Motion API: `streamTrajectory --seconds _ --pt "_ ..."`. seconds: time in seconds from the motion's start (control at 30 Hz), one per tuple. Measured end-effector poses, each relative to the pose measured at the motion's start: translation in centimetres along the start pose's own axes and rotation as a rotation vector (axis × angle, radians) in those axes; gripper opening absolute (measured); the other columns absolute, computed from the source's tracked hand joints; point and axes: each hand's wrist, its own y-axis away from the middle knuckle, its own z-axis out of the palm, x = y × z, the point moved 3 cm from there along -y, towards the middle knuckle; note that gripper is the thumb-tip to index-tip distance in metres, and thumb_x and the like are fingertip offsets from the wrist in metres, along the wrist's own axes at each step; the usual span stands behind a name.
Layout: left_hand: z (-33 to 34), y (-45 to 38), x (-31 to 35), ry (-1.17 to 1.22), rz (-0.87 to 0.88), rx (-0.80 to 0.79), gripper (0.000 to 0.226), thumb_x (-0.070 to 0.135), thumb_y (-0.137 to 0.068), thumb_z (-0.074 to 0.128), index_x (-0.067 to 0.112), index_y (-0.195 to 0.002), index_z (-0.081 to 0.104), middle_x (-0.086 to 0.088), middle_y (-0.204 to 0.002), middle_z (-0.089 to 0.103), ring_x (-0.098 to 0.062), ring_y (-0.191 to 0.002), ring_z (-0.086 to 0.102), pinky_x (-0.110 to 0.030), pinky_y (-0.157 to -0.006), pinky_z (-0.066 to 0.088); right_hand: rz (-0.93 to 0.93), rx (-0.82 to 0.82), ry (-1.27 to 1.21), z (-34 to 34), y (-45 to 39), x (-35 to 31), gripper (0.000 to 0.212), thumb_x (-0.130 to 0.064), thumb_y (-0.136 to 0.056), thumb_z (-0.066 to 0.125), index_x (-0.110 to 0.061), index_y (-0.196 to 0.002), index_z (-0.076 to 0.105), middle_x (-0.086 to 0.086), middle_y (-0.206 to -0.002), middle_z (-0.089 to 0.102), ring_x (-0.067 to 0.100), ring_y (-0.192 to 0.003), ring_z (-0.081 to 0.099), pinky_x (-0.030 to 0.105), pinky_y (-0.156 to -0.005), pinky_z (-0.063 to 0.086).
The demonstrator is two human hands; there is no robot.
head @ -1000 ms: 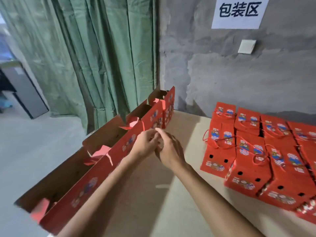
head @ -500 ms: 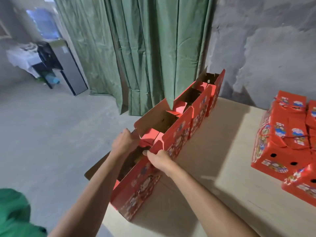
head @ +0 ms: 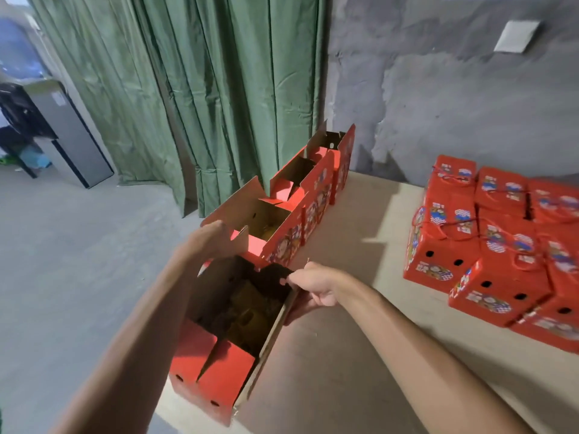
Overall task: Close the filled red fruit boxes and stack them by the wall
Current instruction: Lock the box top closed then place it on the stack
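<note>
Head view: both hands work at the nearest open box [head: 232, 327] in a row of open red boxes [head: 300, 208] along the left edge of the surface [head: 360, 355]. The right hand [head: 316, 288] has its fingers curled around the top edge of the box's right wall, pinching the cardboard there. The left hand [head: 208, 241] reaches over the far-left flap, fingers fairly straight and resting on or just over its edge; whether it truly grips the flap cannot be told from this angle. The box looks like thin corrugated card, stiff along its creases but easy to buckle in the panels, and probably weighty with its load, so it should be closed by folding the flaps at their score lines and later carried from underneath or by both side walls rather than by one flap. Inside it is dark; brownish contents show, but what fruit they are is unclear. Further along the row, the other open boxes hide most of their insides behind raised flaps. To the right, well apart, a group of closed red boxes [head: 501, 245] with cord handles stands packed together near the grey wall [head: 438, 104], cut off by the frame's right edge. A green curtain [head: 203, 89] hangs behind the row.
</note>
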Motion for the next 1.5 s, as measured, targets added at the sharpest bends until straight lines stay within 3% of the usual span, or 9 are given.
streamTrajectory --seconds 0.3,0.5,0.6,0.77,0.93,1.07,1.2,1.27,1.5 --pt "9.9 9.9 21.1 -0.015 0.136 -0.270 0.024 0.029 -0.098 0.061 0.008 -0.097 0.074 -0.008 -0.085 0.078 -0.020 -0.071 0.077 -0.040 -0.075 0.065 0.018 0.088 -0.016 -17.8 14.1 14.6 0.043 0.012 -0.080 0.037 0.016 -0.122 0.048 0.040 -0.106 0.066 0.054 -0.088 0.072 0.055 -0.072 0.064" --pt "19.2 17.6 37.3 0.147 0.223 -0.291 0.032 0.028 -0.095 0.057 0.001 -0.086 0.072 -0.006 -0.062 0.074 -0.025 -0.058 0.075 -0.035 -0.063 0.063 0.090 0.396 0.116 -31.6 23.7 26.2 0.059 0.007 -0.086 0.040 0.001 -0.145 0.039 0.036 -0.146 0.044 0.059 -0.113 0.062 0.054 -0.073 0.064" --pt "23.1 21.3 44.2 0.283 0.215 -0.360 0.026 0.018 -0.100 0.054 -0.003 -0.095 0.067 -0.016 -0.071 0.075 -0.028 -0.062 0.076 -0.033 -0.054 0.060 0.091 0.630 0.347 -37.3 28.1 29.7 0.030 -0.001 -0.092 0.050 -0.004 -0.121 0.052 0.020 -0.106 0.065 0.040 -0.082 0.072 0.048 -0.065 0.064" --pt "29.6 27.4 51.0 0.457 0.192 -0.699 0.020 -0.003 -0.084 0.072 -0.011 -0.103 0.073 -0.021 -0.089 0.077 -0.028 -0.084 0.078 -0.042 -0.083 0.064 -0.037 1.046 0.788 -43.2 30.9 32.3 0.017 -0.004 -0.090 0.059 -0.005 -0.105 0.067 0.000 -0.067 0.048 0.026 -0.067 0.056 0.032 -0.062 0.042" --pt "35.3 33.1 53.9 0.646 0.093 -0.819 0.020 0.019 -0.094 0.059 0.000 -0.089 0.062 -0.019 -0.086 0.078 -0.024 -0.069 0.076 -0.030 -0.059 0.062 -0.175 1.112 0.937 -43.8 29.9 35.1 0.028 0.002 -0.088 0.059 -0.012 -0.111 0.070 0.001 -0.077 0.062 0.028 -0.081 0.064 0.037 -0.078 0.046" --pt "37.0 36.2 55.5 0.315 0.116 -1.026 0.007 0.008 -0.077 0.038 0.005 -0.074 0.044 -0.020 -0.081 0.074 -0.018 -0.045 0.048 -0.022 -0.046 0.037 -0.425 1.211 0.894 -42.0 28.3 36.3 0.052 0.009 -0.089 0.053 -0.017 -0.132 0.067 0.006 -0.122 0.071 0.029 -0.119 0.055 0.041 -0.110 0.031" --pt "36.8 34.9 57.0 -0.292 0.614 -0.402 0.025 0.035 -0.091 0.060 0.010 -0.094 0.058 -0.001 -0.082 0.074 -0.019 -0.081 0.073 -0.029 -0.066 0.052 -0.392 1.013 0.793 -38.3 27.2 41.7 0.030 0.003 -0.099 0.048 -0.003 -0.123 0.065 0.021 -0.144 0.057 0.022 -0.114 0.059 0.029 -0.104 0.043" --pt "37.2 35.3 57.7 -0.439 0.848 -0.203 0.039 0.039 -0.093 0.062 0.005 -0.110 0.064 -0.011 -0.098 0.071 -0.032 -0.096 0.068 -0.034 -0.070 0.049 -0.486 1.210 0.635 -38.4 28.0 42.6 0.026 0.010 -0.094 0.048 0.002 -0.107 0.068 0.019 -0.124 0.068 0.020 -0.106 0.061 0.025 -0.096 0.048" --pt "41.9 36.4 56.9 0.263 0.718 -0.099 0.014 0.022 -0.101 0.047 0.016 -0.110 0.054 -0.011 -0.119 0.064 -0.024 -0.096 0.058 -0.039 -0.080 0.052 -0.511 1.453 0.203 -41.4 30.8 48.4 0.021 0.000 -0.092 0.061 -0.015 -0.079 0.067 -0.003 -0.080 0.070 0.012 -0.077 0.065 0.021 -0.068 0.054"
